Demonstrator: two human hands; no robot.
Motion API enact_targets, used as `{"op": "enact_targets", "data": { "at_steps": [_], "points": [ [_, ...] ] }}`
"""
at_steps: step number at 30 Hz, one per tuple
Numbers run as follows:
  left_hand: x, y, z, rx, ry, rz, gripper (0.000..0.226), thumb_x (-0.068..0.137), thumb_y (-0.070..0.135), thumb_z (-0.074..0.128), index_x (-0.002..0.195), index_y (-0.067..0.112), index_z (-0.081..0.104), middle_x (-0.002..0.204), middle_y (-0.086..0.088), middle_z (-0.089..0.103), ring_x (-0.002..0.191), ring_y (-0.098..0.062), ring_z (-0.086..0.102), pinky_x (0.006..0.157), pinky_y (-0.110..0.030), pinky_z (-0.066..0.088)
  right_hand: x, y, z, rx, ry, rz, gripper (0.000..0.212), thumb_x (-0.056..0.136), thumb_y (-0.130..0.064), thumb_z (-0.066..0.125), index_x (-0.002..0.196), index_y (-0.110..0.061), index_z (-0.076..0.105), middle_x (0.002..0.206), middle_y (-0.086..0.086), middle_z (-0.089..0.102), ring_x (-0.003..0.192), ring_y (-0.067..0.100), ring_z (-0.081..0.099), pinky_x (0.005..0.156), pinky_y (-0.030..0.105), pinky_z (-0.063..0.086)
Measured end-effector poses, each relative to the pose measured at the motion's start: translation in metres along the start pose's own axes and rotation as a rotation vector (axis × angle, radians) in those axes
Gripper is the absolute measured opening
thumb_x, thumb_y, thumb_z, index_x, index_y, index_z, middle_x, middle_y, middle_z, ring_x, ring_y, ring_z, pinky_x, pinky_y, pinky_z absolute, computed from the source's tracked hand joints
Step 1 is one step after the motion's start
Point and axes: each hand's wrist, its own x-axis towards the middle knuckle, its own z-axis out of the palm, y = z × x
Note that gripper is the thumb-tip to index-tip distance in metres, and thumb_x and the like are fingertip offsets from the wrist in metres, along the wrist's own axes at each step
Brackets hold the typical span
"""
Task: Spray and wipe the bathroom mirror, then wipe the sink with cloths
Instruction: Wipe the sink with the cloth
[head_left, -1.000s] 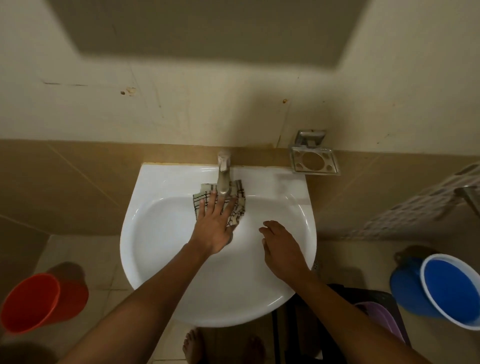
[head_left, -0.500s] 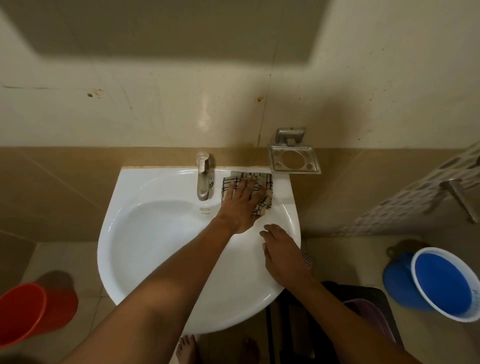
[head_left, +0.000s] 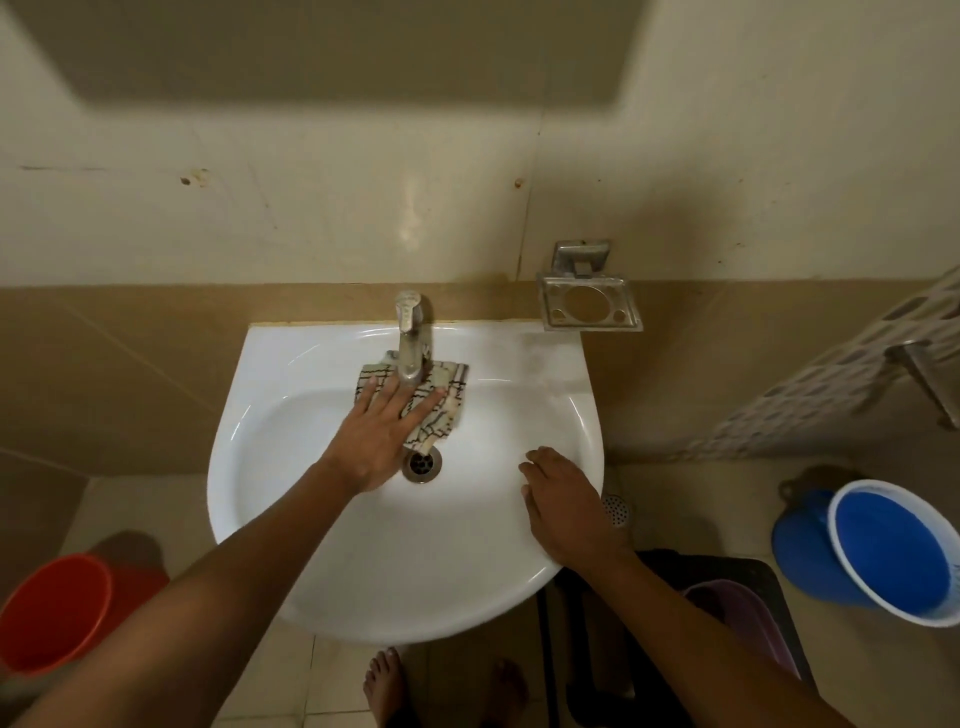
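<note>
Cream tiles cover the upper wall of this bathroom, with a band of tan tiles beneath them, and a white sink (head_left: 291, 519) is fixed against that band in the middle of the frame. At the sink's back edge a metal tap (head_left: 410, 338) stands upright, its spout reaching forward over the basin. Just right of it, mounted on the wall, is a metal soap holder (head_left: 589, 306) with a round cut-out. No writing or brand mark can be read on any of these.

From the lower left of the frame the left hand (head_left: 379, 436) reaches in, fingers spread flat and open, palm pressing a checked cloth (head_left: 441, 415) against the basin's back slope directly under the tap. It pins the cloth rather than clutching it; part of the cloth sticks out to the right of the fingers, just above the drain (head_left: 422, 462).

Coming in from the lower right, the right hand (head_left: 569, 506) rests palm down on the sink's right rim, fingers loosely curved, holding nothing.

On the floor, a red bucket (head_left: 52, 608) sits at lower left and a blue bucket (head_left: 893, 551) at right. Bare toes show below the sink.
</note>
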Motion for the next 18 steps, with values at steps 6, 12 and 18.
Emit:
{"op": "enact_targets", "data": {
  "at_steps": [6,12,18],
  "points": [
    [-0.086,-0.050,0.012,-0.129,-0.160,-0.239,0.080,0.083,0.066,0.010,0.156,0.033,0.008,0.165,-0.007,0.010,0.153,-0.025,0.008,0.123,-0.044,0.007,0.003,-0.001,0.004,-0.017,0.016,-0.008,0.028,0.087,-0.011,0.063,0.114,-0.004,0.068,0.119,0.014,0.068,0.113,0.030,0.064,0.102,0.039,0.045],
    [-0.105,-0.028,-0.030,-1.040,-0.014,-0.565,0.030,0.102,0.034,0.047,0.130,0.044,0.051,0.124,0.006,0.065,0.119,-0.023,0.060,0.101,-0.037,0.044,0.013,-0.050,-0.006,0.121,0.005,0.103,0.030,0.094,-0.013,0.060,0.123,-0.005,0.064,0.129,0.012,0.062,0.122,0.027,0.058,0.105,0.039,0.045],
    [-0.115,-0.002,-0.086,-1.887,0.053,-0.704,0.029,0.101,0.022,0.045,0.120,0.011,0.064,0.114,-0.010,0.073,0.110,-0.026,0.068,0.091,-0.036,0.051,0.028,-0.133,-0.026,0.746,-0.177,0.382,0.041,0.095,-0.042,0.058,0.129,-0.019,0.057,0.130,-0.008,0.057,0.123,0.013,0.053,0.102,0.024,0.040]
  ]
}}
